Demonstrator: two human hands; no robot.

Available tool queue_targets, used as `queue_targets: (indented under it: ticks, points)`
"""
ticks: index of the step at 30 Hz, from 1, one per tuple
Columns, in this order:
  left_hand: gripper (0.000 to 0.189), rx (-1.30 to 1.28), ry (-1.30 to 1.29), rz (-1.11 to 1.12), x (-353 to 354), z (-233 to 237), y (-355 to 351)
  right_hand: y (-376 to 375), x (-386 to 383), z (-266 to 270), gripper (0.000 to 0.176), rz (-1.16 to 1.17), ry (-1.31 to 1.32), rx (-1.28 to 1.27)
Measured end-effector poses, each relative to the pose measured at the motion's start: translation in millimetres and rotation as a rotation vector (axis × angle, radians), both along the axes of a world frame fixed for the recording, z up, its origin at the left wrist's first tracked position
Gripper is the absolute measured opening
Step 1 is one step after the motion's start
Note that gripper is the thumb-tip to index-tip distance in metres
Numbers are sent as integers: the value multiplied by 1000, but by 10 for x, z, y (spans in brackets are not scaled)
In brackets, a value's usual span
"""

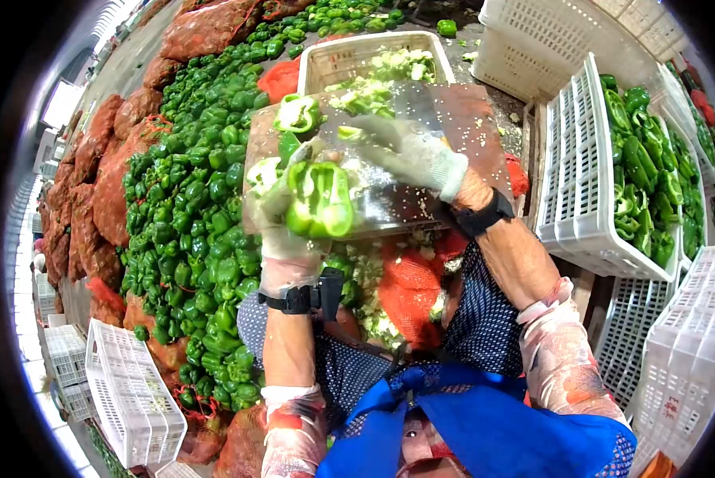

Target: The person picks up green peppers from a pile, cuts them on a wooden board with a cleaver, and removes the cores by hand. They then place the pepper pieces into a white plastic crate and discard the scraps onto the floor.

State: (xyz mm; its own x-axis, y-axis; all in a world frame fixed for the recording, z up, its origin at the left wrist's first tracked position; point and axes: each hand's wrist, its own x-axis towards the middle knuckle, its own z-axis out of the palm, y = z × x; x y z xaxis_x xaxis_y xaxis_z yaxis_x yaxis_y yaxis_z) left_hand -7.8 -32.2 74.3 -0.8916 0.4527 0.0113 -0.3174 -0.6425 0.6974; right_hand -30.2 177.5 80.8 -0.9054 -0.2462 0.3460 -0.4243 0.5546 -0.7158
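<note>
My left hand, in a pale glove, grips a halved green bell pepper with its hollow, ribbed inside showing. My right hand, also gloved, is over the board to the right of it, its fingers smeared by motion. Beneath both hands lies a wet brown board strewn with seeds. Another cut pepper piece rests at the board's upper left, just beyond my left hand. Pale pepper cores and scraps lie along the far edge.
A white crate with pepper scraps stands behind the board. Whole green peppers are heaped on the left, beside red mesh sacks. On the right, a tilted white crate holds cut peppers. Red netting lies below the board.
</note>
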Motion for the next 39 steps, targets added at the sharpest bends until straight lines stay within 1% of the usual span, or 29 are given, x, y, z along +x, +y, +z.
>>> queue_targets:
  ticks: [1,2,4,5,6,7,9,11,13,14,15,16,18,19,20,21,22,23,24,26,27,30,31,32,34,35,36,37,39]
  points:
    - [75,52,-31,6,-9,-21,-8,79,5,-53,38,-162,-6,259]
    - [77,105,-62,8,-22,-25,-11,100,40,4,44,-188,190,307]
    - [75,36,-61,45,-26,-1,19,-24,108,68,40,-58,132,97]
    - [75,-6,-66,59,-9,-10,35,-157,216,248,37,-36,-26,234]
    - [75,-168,-3,80,-12,-121,20,-239,244,164,36,66,136,310]
    - [76,-332,57,100,-17,-232,6,-357,270,78,33,54,168,345]
    - [71,-268,-126,86,27,-192,78,-490,295,-17,26,29,175,425]
    - [66,-408,90,112,-23,-162,140,-537,264,-13,21,17,137,507]
    - [57,-254,-203,23,-17,11,176,-520,258,22,22,91,-11,545]
    - [57,-292,-153,54,-34,-10,168,-497,267,58,24,126,-89,562]
    - [56,-328,-103,84,-58,-44,148,-416,257,107,30,214,-154,478]
    - [56,-360,-48,119,-80,-56,131,-346,253,104,28,219,-210,336]
    - [57,-277,-13,148,-56,25,88,-184,184,77,30,124,-261,236]
    - [58,-198,-17,178,-51,8,56,-93,181,94,31,9,-202,378]
    - [60,-120,-21,202,-45,-8,30,-48,200,65,31,-73,-145,382]
    - [61,-62,-56,173,-19,42,38,-81,237,30,32,-37,-104,247]
    - [64,-60,-118,189,-98,-107,5,-127,310,-3,33,-1,-63,118]
    - [62,-164,-66,188,-149,-173,-14,-213,390,64,37,91,-169,103]
    - [60,-271,-15,177,-161,-167,30,-328,487,-30,40,103,-80,42]
    - [57,-144,-190,131,8,-59,142,-423,520,-65,43,37,38,358]
    - [58,-55,-270,109,35,-59,109,-354,452,98,45,133,-201,354]
    - [59,-19,-123,155,-6,-56,113,-189,323,179,44,256,-125,-206]
    - [63,91,-72,43,-15,-127,37,-65,389,229,42,317,-381,-507]
    - [68,100,-217,11,-9,-61,65,23,483,464,40,321,-622,-828]
    - [75,44,-425,220,144,171,199,-15,433,347,35,437,-664,-1196]
    - [80,5,-229,-12,84,100,66,-19,438,291,44,405,-814,-1152]
    - [85,-32,3,-218,17,25,-59,-5,365,237,56,138,-572,-303]
    - [85,-2,-36,-200,-28,-21,46,-43,278,-27,67,194,-440,-389]
    - [85,44,-123,-127,-109,-63,225,4,222,-94,51,368,104,-356]
